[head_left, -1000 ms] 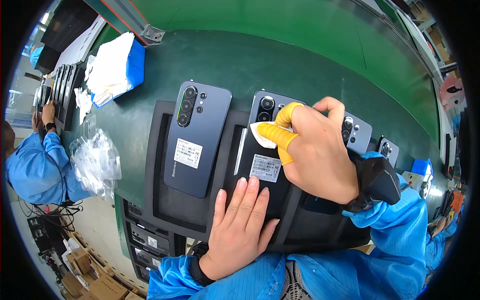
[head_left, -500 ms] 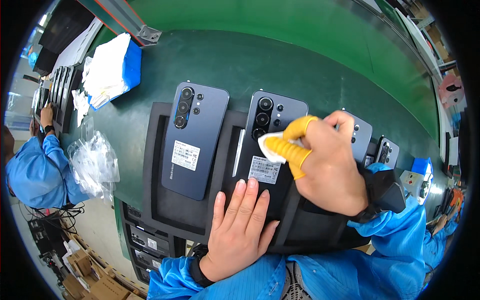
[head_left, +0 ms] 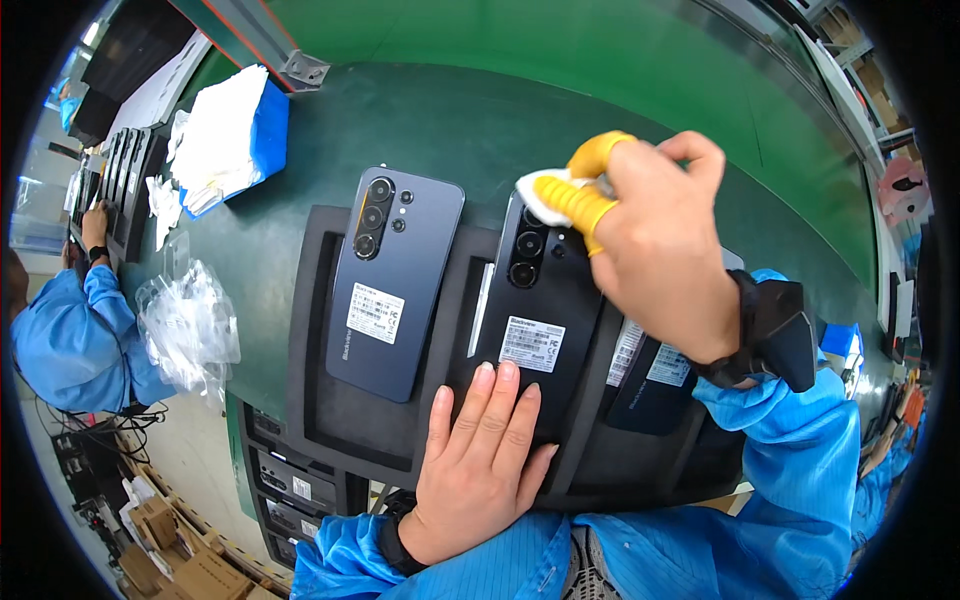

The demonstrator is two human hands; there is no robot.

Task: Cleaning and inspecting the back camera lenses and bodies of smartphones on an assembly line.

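Observation:
A dark phone (head_left: 572, 290) lies back up in a black foam tray (head_left: 306, 370), its round camera lenses toward the far end. My left hand (head_left: 475, 460) rests flat on its lower part, fingers stretched out just below the white label (head_left: 532, 344). Yellow ribbed finger covers (head_left: 575, 205) sit on fingers of my right hand (head_left: 660, 245), which pinches a folded white cloth (head_left: 540, 200) against the phone's far edge, above the lenses. To the left, a blue-grey phone (head_left: 405, 275) leans on the tray. Another phone (head_left: 645, 405) on the right is partly hidden by my right arm.
A blue box (head_left: 268, 140) of white cloths stands at the far left, above a heap of clear plastic bags (head_left: 190, 325). More trays of phones (head_left: 300, 485) are stacked below the table edge. A co-worker in a blue sleeve (head_left: 85, 340) works at the left.
My right hand has moved the cloth from beside the lowest lens up to the phone's far edge. The label now shows fully. My left hand has stayed in place.

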